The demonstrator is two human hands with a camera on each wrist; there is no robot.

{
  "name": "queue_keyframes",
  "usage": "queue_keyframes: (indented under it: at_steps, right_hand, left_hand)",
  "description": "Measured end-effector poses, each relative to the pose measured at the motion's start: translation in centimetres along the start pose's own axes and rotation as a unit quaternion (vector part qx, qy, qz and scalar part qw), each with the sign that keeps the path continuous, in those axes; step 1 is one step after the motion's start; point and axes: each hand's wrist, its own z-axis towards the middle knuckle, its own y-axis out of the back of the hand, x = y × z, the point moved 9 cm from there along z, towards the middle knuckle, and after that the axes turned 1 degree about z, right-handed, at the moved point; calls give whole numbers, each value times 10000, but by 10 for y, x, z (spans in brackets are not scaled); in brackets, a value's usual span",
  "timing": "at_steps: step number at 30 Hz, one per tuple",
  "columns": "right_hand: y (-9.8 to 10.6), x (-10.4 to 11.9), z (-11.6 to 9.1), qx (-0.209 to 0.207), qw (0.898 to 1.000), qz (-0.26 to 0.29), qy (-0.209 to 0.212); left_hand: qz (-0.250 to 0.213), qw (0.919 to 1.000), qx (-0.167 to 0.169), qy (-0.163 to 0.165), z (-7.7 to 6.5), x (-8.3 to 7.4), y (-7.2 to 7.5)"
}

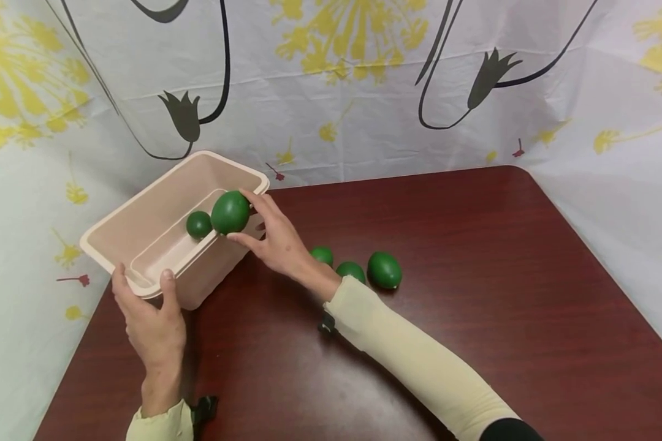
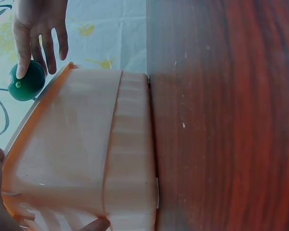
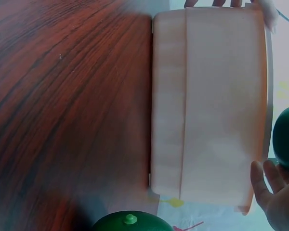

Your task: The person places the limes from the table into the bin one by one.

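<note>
My right hand [image 1: 280,244] holds a green lime [image 1: 230,211] between thumb and fingers, over the right rim of a beige plastic bin [image 1: 138,214]. Inside the bin sits another lime [image 1: 198,225]. With thumb and fingers spread at the near end, my left hand [image 1: 155,331] grips the bin's rim corner. Right of the bin, partly behind my right forearm, lie a lime [image 1: 322,255] and a second one [image 1: 350,271], with a further lime [image 1: 385,270] beside them. In the right wrist view, a lime [image 3: 135,222] shows at the bottom edge.
The dark red wooden table [image 1: 474,294] carries the bin at its far left. Behind and beside it hangs a white cloth [image 1: 364,141] printed with yellow and grey flowers. My sleeved right forearm [image 1: 419,355] crosses over the table.
</note>
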Motion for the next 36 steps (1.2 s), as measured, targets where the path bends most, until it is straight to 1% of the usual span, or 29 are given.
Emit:
queue_keyframes:
  at_steps: [11, 25, 36]
  right_hand:
    - [-4, 1, 3, 61, 9997, 223, -59]
    - [-8, 5, 5, 5, 9999, 45, -106]
    - [-5, 7, 8, -327, 9992, -131, -165]
  left_hand:
    - [-19, 10000, 20, -17, 0, -2, -2]
    - [-7, 10000, -34, 37, -1, 0, 2]
    - [-4, 10000, 19, 73, -1, 0, 0]
